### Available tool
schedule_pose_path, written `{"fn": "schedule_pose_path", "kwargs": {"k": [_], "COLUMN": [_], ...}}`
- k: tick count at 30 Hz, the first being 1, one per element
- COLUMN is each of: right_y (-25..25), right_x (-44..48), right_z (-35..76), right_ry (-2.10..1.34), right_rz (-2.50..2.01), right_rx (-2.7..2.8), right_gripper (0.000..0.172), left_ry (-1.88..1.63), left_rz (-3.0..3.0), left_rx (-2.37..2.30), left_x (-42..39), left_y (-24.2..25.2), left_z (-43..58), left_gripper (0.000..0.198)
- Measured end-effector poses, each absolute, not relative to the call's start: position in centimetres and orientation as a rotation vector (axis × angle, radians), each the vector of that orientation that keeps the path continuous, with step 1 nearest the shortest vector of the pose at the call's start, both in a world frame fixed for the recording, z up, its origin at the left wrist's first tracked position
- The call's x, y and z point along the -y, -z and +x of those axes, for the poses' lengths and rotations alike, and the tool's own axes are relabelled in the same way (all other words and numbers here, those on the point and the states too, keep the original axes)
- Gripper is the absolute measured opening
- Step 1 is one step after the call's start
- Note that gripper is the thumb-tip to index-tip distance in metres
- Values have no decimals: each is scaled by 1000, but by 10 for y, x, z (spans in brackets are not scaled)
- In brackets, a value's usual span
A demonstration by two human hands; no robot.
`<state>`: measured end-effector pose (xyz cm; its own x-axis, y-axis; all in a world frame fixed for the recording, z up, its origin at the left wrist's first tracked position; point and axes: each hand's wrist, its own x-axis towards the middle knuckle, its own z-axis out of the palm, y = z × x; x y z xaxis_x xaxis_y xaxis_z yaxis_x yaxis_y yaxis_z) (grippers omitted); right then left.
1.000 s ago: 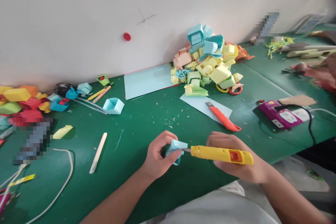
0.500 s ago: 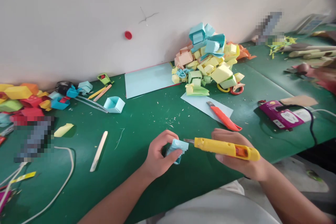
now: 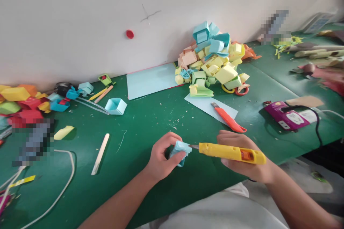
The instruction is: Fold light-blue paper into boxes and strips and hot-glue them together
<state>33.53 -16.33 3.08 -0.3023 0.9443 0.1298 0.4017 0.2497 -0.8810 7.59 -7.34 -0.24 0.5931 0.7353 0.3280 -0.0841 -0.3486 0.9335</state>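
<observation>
My left hand [image 3: 163,159] pinches a small light-blue folded paper piece [image 3: 184,146] between thumb and fingers; its right edge looks stepped, and part of it is hidden by the thumb. My right hand [image 3: 239,157] is wrapped round the grip of a yellow hot glue gun [image 3: 223,151], whose body points left. Its metal nozzle reaches the right edge of the blue paper; whether they touch, I cannot tell. Both hands are above the green table [image 3: 139,193], near its front edge.
A heap of folded paper boxes [image 3: 215,57] stands by the wall, with a red utility knife [image 3: 228,117] in front. An open blue paper box [image 3: 116,106] and a pale wooden stick [image 3: 100,154] lie left. A purple power strip [image 3: 288,114] with cords sits right.
The gap between the glue gun's nozzle and the blue paper has closed. The paper has tilted slightly in my left hand, and the whole view has shifted a little.
</observation>
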Motion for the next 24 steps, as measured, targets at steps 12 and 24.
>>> {"fn": "schedule_pose_path", "kwargs": {"k": [12,24], "right_y": [-30,-34], "right_x": [166,166], "right_z": [336,337], "right_ry": [-1013,-1023], "right_rz": [-1256,-1308], "right_rx": [1866,1878], "right_gripper": [30,30], "left_ry": [-929,-943], "left_rz": [1735,1762], "left_rx": [-558,-546], "left_x": [74,72], "left_y": [2,2], "left_z": [76,76], "left_gripper": [23,21]}}
